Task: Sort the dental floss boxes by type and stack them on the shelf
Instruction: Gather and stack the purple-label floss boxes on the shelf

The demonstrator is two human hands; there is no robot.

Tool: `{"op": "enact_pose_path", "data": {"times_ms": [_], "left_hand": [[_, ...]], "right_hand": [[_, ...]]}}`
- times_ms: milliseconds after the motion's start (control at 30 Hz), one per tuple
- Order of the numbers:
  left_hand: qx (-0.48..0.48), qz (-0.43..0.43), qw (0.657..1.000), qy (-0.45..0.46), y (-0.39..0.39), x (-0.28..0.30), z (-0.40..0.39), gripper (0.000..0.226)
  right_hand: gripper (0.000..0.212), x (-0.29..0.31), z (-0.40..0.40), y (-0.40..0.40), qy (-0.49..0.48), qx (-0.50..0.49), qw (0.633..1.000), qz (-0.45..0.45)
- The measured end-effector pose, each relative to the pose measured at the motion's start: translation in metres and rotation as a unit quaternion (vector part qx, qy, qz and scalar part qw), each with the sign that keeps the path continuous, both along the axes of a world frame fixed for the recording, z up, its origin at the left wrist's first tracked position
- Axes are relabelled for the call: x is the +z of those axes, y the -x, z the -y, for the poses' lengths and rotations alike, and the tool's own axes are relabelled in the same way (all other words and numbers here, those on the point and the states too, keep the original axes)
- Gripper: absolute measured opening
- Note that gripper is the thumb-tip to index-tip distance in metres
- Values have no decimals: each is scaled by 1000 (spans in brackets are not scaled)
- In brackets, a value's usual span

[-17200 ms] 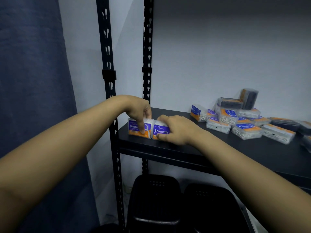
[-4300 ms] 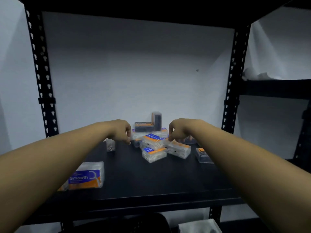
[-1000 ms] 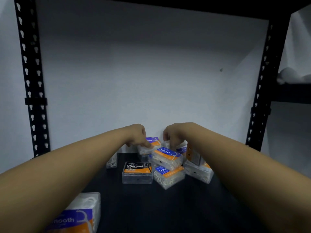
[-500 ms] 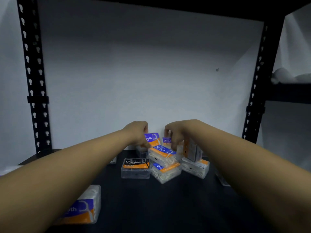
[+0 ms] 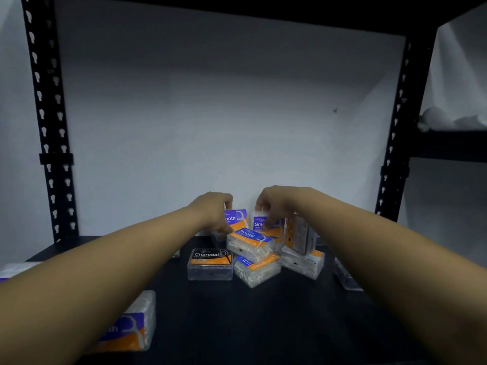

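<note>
At the back of the pile, your left hand (image 5: pixel 213 212) pinches one Smooth box (image 5: pixel 235 219), your right hand (image 5: pixel 276 206) another (image 5: pixel 261 224); both stand upright, while the sorted Smooth stack (image 5: pixel 129 325) lies front-left, nearer your left.

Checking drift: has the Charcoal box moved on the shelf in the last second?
No. The Charcoal box sits as before, left of the lower Round box and touching it; only the camera has shifted.
</note>
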State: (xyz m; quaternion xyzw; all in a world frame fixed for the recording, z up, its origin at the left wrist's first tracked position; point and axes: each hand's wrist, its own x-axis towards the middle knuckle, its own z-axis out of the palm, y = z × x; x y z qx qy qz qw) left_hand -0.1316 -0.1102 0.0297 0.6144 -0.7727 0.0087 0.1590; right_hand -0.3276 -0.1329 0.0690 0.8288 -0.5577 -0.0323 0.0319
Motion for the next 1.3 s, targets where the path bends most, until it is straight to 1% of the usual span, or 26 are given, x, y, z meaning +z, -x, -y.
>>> {"op": "enact_pose_path", "data": {"times_ms": [100,200,300,400,700,767,833,900,1000,1133,1300], "left_hand": [[-15,12,1000,-1,5,4,-2,59],[-32,14,999,-30,6,11,-1,64],[-54,13,997,-56,2,15,4,61],[-59,29,996,-62,1,13,7,61],[-36,12,997,-61,-14,20,1,60],[-34,1,998,-61,-22,27,-5,58],[-31,-20,998,-55,-32,36,-16,54],[-24,-34,998,-51,-43,46,-29,51],[-22,-42,998,-50,-60,59,-50,49],[-22,-58,997,-49,-85,76,-81,43],[-28,-5,998,-55,-120,80,-116,35]], "right_hand": [[60,0,3,-3,11,-6,1000,-14],[58,-1,3,-6,14,-8,999,-32],[54,-1,3,-5,11,-8,1000,-27],[50,-2,1,-2,8,-10,1000,-17],[62,-10,-2,-1,24,-10,1000,-17],[63,-10,-2,1,49,2,999,14],[58,-5,-5,2,76,20,994,70],[52,4,-12,0,88,30,987,131],[53,17,-28,-7,96,44,976,192],[48,24,-62,-23,89,91,968,218],[41,14,-106,-44,63,145,958,238]]}}
